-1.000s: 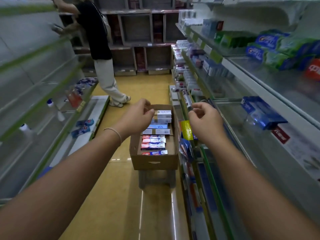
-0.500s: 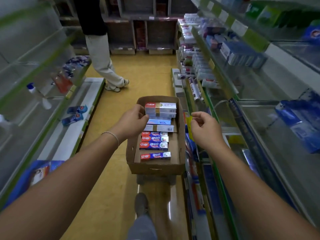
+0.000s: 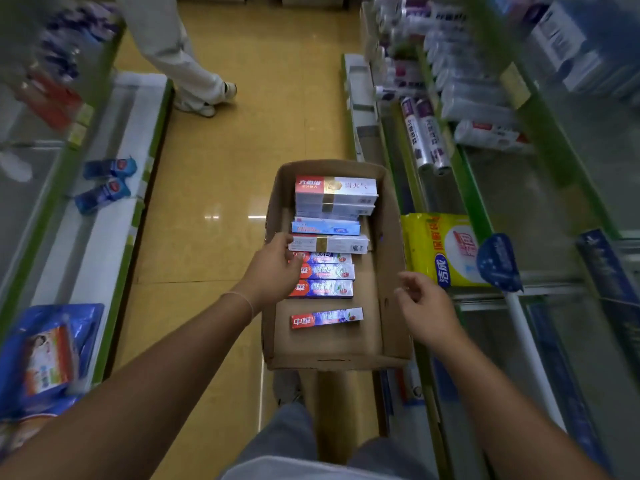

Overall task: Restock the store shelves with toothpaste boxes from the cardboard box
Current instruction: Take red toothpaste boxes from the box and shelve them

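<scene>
An open cardboard box sits in the aisle in front of me, raised on a stool. Inside lie several toothpaste boxes: white-and-gold ones stacked at the far end, a light blue one, another white one, and red-and-blue ones nearer me, with one lying alone. My left hand reaches into the box, its fingers touching the left ends of the white and red-blue boxes. My right hand hovers over the box's right wall, fingers loosely curled and holding nothing.
Green-edged glass shelves run along the right with a yellow pack, rolls and white boxes. Left shelves hold blue packs. Another person's legs stand farther down the yellow-floored aisle. My knee is below the box.
The view has tilted down toward the cardboard box. My left hand has gone down into it to the toothpaste boxes, and my right hand has dropped toward the box's right wall.
</scene>
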Action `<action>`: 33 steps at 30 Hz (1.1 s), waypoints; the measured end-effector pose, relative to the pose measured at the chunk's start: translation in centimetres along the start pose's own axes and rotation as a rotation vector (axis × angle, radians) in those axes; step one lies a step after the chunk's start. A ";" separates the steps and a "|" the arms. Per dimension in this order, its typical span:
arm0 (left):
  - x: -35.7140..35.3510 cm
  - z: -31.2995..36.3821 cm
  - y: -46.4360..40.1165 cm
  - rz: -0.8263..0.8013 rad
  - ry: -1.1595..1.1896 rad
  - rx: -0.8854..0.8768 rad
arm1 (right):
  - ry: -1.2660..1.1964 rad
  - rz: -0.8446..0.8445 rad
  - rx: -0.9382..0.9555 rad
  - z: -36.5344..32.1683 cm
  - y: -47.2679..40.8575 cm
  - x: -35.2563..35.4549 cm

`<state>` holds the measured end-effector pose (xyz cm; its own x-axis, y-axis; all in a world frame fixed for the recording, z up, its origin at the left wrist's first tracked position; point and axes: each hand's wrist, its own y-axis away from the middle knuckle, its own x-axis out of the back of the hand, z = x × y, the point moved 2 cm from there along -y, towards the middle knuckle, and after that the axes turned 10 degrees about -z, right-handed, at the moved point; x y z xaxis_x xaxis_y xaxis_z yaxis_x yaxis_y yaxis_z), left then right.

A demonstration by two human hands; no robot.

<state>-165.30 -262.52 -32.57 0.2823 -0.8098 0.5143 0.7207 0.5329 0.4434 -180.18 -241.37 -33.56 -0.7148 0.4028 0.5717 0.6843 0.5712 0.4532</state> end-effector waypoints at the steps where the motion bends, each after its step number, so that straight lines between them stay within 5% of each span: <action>1: -0.3 -0.8 -0.7 -0.019 0.001 0.013 | -0.006 -0.014 -0.025 0.6 -0.6 -0.7; 16: -8.8 -10.0 -6.6 -0.216 -0.034 0.330 | 0.059 -0.273 -0.186 7.8 -12.0 -9.9; 29: -16.9 -15.9 -10.8 -0.393 -0.350 0.447 | 0.214 -0.313 -0.297 13.7 -19.8 -14.4; 33: -18.0 -17.1 -11.0 -0.444 -0.509 0.435 | 0.333 -0.320 -0.180 14.3 -20.7 -15.3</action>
<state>-167.47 -258.04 -59.31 -0.3713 -0.8133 0.4480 0.3573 0.3202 0.8774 -185.47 -249.15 -61.48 -0.8284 -0.0394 0.5588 0.4733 0.4843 0.7358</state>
